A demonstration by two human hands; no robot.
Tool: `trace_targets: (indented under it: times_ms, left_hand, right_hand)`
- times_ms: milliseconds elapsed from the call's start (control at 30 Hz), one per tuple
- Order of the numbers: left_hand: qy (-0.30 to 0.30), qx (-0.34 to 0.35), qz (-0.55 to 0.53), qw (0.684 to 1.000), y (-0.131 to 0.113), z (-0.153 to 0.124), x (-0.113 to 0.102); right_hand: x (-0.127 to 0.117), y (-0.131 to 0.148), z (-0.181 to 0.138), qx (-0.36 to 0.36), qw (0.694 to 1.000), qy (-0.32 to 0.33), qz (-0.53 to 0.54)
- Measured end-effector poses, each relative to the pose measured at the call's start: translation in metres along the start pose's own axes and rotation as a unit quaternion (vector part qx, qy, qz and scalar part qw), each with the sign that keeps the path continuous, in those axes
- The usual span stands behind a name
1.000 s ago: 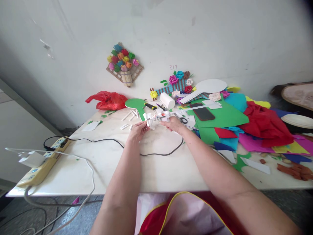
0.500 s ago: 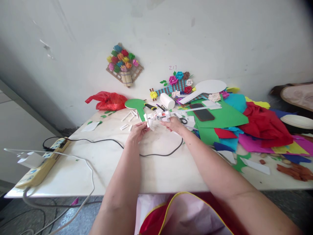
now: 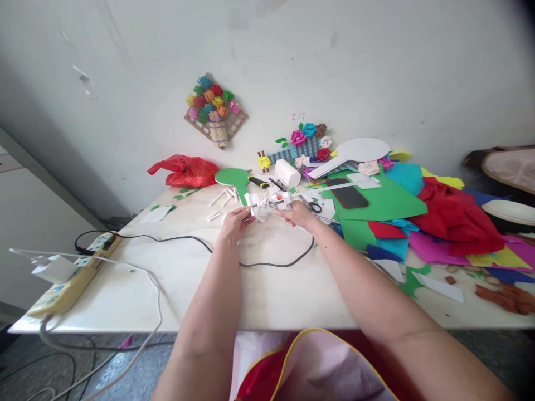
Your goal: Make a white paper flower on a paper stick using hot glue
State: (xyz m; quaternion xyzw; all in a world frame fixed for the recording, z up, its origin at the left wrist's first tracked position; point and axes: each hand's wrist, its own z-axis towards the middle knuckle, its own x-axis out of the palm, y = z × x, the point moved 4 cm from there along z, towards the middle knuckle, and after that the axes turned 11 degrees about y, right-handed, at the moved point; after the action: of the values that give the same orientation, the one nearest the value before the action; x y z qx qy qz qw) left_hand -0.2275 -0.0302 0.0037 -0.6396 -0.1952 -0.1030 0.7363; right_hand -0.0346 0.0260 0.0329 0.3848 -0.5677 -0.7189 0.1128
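My right hand [image 3: 295, 213] is closed around a white hot glue gun [image 3: 282, 199]; a long translucent glue stick [image 3: 317, 189] juts from its back end. The gun's nozzle points left toward my left hand [image 3: 237, 220]. Between the fingers of that hand is a small white paper piece [image 3: 256, 210], close to the nozzle; whether the two touch I cannot tell. Both hands are above the table's middle. Behind them lies a green paddle-shaped cutout [image 3: 232, 179], with several white rolled sticks [image 3: 217, 199] to its left.
A black cord [image 3: 276, 264] crosses the table from a power strip [image 3: 75, 273] at left. To the right lie a phone [image 3: 346, 192], scissors [image 3: 315, 207], green sheets [image 3: 393, 203] and red crepe paper [image 3: 455, 217]. A red bag [image 3: 190, 171] sits near the wall.
The white paper piece in my left hand has turned slightly. My hands and the glue gun stay almost in place; the whole view has shifted a little.
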Motion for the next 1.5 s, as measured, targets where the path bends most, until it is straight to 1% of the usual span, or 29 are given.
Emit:
trace_targets:
  times_ms: [267, 467, 667, 800, 900, 967, 1067, 1133, 1200, 1367, 1433, 1500]
  left_hand:
    - [-0.005, 0.01, 0.0, 1.0, -0.002, 0.0, -0.001]
    - [0.025, -0.014, 0.013, 0.999, 0.001, -0.001, 0.003]
    - [0.054, -0.022, 0.019, 0.998, 0.001, -0.003, 0.006]
    - [0.038, -0.01, 0.019, 0.999, 0.0, -0.001, 0.001]
    - [0.013, 0.013, 0.011, 1.0, -0.002, 0.001, -0.004]
    - [-0.008, 0.036, 0.003, 0.999, -0.005, 0.001, -0.008]
    - [-0.027, 0.072, -0.004, 0.997, -0.01, 0.002, -0.013]
    - [-0.029, 0.091, -0.007, 0.995, -0.012, 0.003, -0.014]
    - [-0.03, 0.103, -0.008, 0.994, -0.014, 0.003, -0.015]
    - [-0.025, 0.12, -0.017, 0.992, -0.017, 0.002, -0.01]
    - [-0.02, 0.126, -0.021, 0.992, -0.019, 0.001, -0.006]
    - [-0.018, 0.128, -0.021, 0.991, -0.02, 0.001, -0.003]
  right_hand:
    - [0.001, -0.002, 0.001, -0.004, 1.0, 0.007, 0.009]
    - [-0.001, -0.001, 0.0, -0.002, 1.0, -0.015, 0.0]
    - [-0.002, 0.002, -0.002, -0.005, 1.0, -0.028, 0.002]
    - [-0.005, -0.001, 0.0, -0.014, 0.998, -0.056, -0.006]
    - [-0.009, -0.005, 0.002, -0.01, 0.995, -0.085, -0.051]
    - [-0.012, -0.005, 0.002, -0.012, 0.986, -0.116, -0.121]
    - [-0.015, -0.001, -0.001, -0.011, 0.954, -0.148, -0.261]
    - [-0.012, -0.001, -0.002, 0.016, 0.931, -0.127, -0.342]
    - [-0.007, -0.002, -0.001, 0.036, 0.909, -0.093, -0.404]
    - [0.01, -0.006, 0.004, 0.017, 0.866, -0.025, -0.499]
    - [0.014, -0.006, 0.004, 0.018, 0.857, -0.022, -0.514]
    - [0.015, -0.002, 0.001, 0.013, 0.85, -0.048, -0.524]
